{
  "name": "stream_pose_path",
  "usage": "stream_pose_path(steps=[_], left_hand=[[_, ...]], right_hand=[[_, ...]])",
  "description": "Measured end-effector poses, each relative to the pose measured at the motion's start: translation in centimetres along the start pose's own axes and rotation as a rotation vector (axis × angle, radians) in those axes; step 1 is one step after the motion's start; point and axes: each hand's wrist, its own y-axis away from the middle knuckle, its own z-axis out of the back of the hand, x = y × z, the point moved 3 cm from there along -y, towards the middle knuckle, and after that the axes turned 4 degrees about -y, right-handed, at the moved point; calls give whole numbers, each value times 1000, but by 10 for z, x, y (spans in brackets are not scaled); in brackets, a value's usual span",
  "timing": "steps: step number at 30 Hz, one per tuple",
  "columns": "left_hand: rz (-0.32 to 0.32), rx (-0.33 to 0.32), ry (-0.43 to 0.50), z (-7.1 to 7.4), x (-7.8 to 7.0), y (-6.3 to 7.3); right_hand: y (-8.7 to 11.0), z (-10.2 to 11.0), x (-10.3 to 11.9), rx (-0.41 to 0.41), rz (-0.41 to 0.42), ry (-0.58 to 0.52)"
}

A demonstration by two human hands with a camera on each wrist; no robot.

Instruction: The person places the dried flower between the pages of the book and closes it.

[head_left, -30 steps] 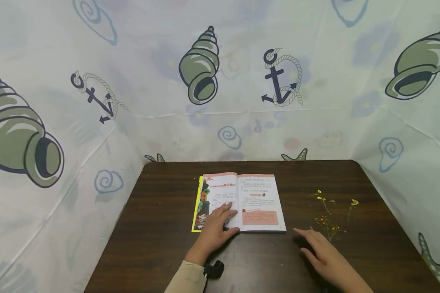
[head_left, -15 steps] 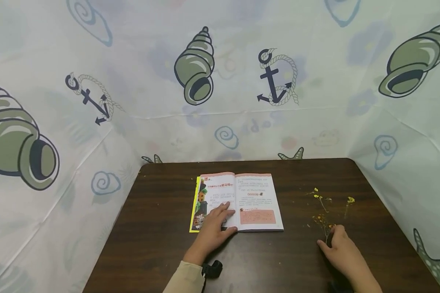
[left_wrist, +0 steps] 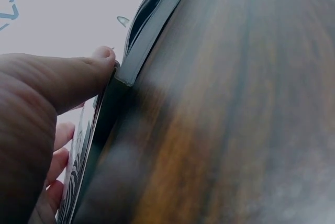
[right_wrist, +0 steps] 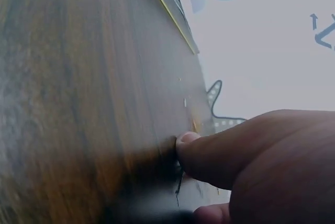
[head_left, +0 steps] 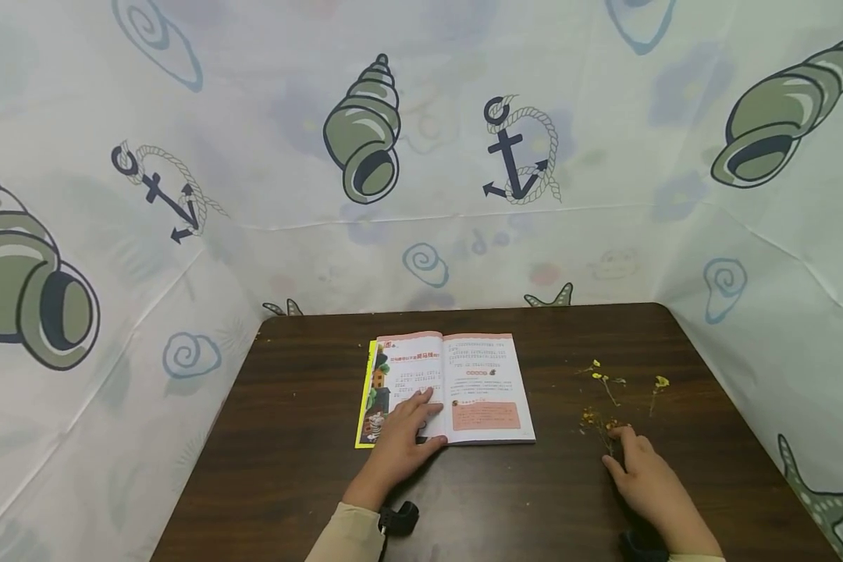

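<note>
An open book (head_left: 488, 382) with printed pages lies on the dark wooden table. My left hand (head_left: 400, 445) rests flat on its left page with the fingers spread. In the left wrist view the thumb (left_wrist: 89, 75) lies at the book's lower edge. To the right of the book, my right hand (head_left: 642, 472) pinches a small sprig of dried yellow flowers (head_left: 590, 419) by its stem, low over the table. The right wrist view shows the thumb (right_wrist: 204, 153) and a thin dark stem (right_wrist: 178, 190) under it; the fingertips behind are mostly hidden.
Just beyond the right hand lie a yellow flower sprig (head_left: 606, 378) and a single yellow flower (head_left: 660, 382). The table (head_left: 295, 476) has white fabric walls (head_left: 435, 140) printed with shells and anchors close at its back and sides.
My right hand has moved right to the dried sprig and taken its stem between thumb and finger; the sprig has shifted slightly left. My left hand stays on the page.
</note>
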Motion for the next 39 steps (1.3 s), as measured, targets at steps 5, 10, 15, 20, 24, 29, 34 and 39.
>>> stream_pose_path(steps=[5, 10, 15, 20, 24, 29, 34, 39], left_hand=[[3, 5, -1, 1, -1, 1], [-1, -1, -8, -1, 0, 0], [6, 1, -18, -2, 2, 1], [-2, -8, -19, -1, 2, 0], [-15, -9, -18, -2, 1, -1], [-12, -12, -28, -2, 0, -2], [-17, -10, -38, -1, 0, -4], [-16, -6, -25, -2, 1, -3]], right_hand=[[4, 0, -1, -2, 36, -6], [2, 4, -6, -48, 45, 2], [5, -3, -4, -146, 134, 54], [9, -6, 3, -330, 260, 134], [9, -5, 3, -327, 208, 126], [7, -5, 0, -281, 167, 127], [6, -5, 0, -323, 206, 175], [6, -6, -2, -329, 218, 165]])
